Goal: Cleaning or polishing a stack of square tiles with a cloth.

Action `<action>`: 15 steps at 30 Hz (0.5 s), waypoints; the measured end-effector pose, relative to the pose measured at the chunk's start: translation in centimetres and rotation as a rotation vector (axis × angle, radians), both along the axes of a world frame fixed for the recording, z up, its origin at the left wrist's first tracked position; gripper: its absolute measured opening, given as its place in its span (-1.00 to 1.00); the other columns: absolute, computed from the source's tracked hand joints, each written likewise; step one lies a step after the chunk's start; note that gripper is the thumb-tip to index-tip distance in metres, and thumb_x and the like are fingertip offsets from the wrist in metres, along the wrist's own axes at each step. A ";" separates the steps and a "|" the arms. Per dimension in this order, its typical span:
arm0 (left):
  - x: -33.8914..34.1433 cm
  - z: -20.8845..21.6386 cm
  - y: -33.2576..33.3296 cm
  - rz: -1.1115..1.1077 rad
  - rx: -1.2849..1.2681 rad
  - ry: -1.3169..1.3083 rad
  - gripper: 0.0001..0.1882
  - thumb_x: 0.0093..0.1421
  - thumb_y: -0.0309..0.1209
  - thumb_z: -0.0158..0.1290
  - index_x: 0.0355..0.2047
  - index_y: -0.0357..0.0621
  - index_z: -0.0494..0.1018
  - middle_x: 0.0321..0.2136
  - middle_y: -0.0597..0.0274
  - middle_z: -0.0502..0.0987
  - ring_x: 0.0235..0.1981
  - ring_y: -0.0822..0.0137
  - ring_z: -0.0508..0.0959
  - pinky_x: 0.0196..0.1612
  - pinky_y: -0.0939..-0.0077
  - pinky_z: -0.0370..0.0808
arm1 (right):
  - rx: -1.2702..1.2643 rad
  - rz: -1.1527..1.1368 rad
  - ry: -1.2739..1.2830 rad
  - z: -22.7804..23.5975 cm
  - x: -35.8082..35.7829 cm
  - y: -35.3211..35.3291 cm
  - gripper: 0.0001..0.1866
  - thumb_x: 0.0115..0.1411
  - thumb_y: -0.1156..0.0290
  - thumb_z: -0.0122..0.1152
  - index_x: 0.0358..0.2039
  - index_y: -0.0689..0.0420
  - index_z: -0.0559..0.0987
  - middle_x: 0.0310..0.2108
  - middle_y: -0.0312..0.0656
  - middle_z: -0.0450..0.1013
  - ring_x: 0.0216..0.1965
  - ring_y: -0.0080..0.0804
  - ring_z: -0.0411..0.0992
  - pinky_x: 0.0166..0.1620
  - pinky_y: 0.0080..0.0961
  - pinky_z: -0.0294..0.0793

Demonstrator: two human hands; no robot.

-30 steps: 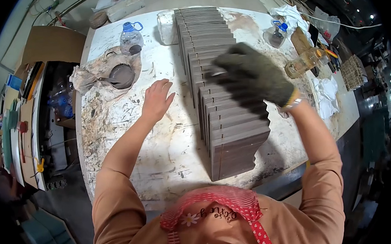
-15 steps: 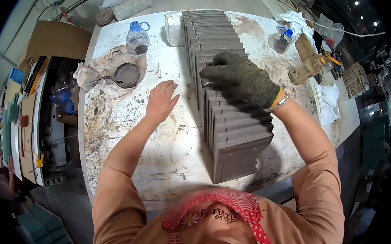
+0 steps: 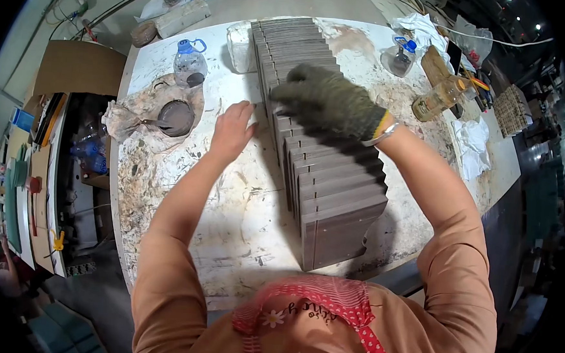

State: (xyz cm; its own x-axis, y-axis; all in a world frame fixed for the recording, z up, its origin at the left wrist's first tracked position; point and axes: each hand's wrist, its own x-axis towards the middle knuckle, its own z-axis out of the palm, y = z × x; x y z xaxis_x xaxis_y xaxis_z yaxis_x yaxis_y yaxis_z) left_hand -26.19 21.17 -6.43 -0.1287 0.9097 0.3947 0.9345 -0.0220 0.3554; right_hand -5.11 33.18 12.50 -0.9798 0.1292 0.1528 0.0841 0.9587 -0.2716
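A long row of grey-brown slabs (image 3: 343,229) stands on edge, packed close, running from near me to the far side of the table. Thin marks run along the row near its left edge. My right hand (image 3: 332,105), in a dark, dirty work glove, is over the left part of the row about midway along. Its fingers are curled, and whatever they may grip is hidden beneath the glove. My bare left hand (image 3: 232,131) is beside the row's left side, low over the white table (image 3: 242,206), fingers stretched and nothing in them.
Left of the row, a bowl of grey paste (image 3: 176,118) with a tool in it sits on a stained cloth (image 3: 127,123), near a blue-capped bottle (image 3: 190,64). At the right are another blue-capped bottle (image 3: 398,57), an orange-capped bottle (image 3: 438,100) and crumpled white paper (image 3: 472,149).
My gloved right hand has moved a little left and farther along the row. The view has shifted slightly; my left hand stays beside the slabs.
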 end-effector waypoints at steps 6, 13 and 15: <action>0.1 -0.6 -0.8 0.085 -0.007 0.058 -0.53 0.15 -0.26 0.08 0.04 -0.14 0.34 0.07 0.18 0.34 0.14 0.20 0.31 0.07 0.16 0.27 | -0.007 -0.203 -0.133 2.8 7.1 3.1 -0.77 0.23 0.28 0.09 -0.10 -0.07 0.57 -0.34 -0.06 0.44 -0.28 -0.23 0.47 -0.16 -0.35 0.51; 0.4 -0.9 -0.1 0.095 -0.051 0.063 -0.53 0.17 -0.24 0.04 0.07 -0.12 0.32 0.09 0.18 0.33 0.15 0.18 0.30 0.09 0.20 0.25 | -0.021 0.087 0.213 1.6 1.4 -0.6 -0.74 0.17 0.43 0.16 -0.10 -0.02 0.55 -0.20 -0.13 0.40 -0.29 -0.29 0.48 -0.25 -0.46 0.56; 0.2 -1.3 -0.3 0.074 0.001 0.034 -0.55 0.15 -0.25 0.07 0.03 -0.14 0.35 0.08 0.21 0.34 0.14 0.22 0.31 0.10 0.20 0.25 | -0.066 0.035 -0.013 1.4 1.2 -0.8 -0.70 0.17 0.43 0.16 -0.05 -0.01 0.53 -0.22 -0.14 0.38 -0.29 -0.35 0.48 -0.29 -0.49 0.57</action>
State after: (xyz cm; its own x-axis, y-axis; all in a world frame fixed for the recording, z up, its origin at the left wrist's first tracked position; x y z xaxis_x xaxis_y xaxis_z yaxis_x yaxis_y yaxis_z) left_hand -25.98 20.91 -7.73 -0.1819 0.8981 0.4004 0.9450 0.0470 0.3238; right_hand -3.92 32.42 13.89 -0.9857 0.1044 0.1322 0.0550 0.9413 -0.3331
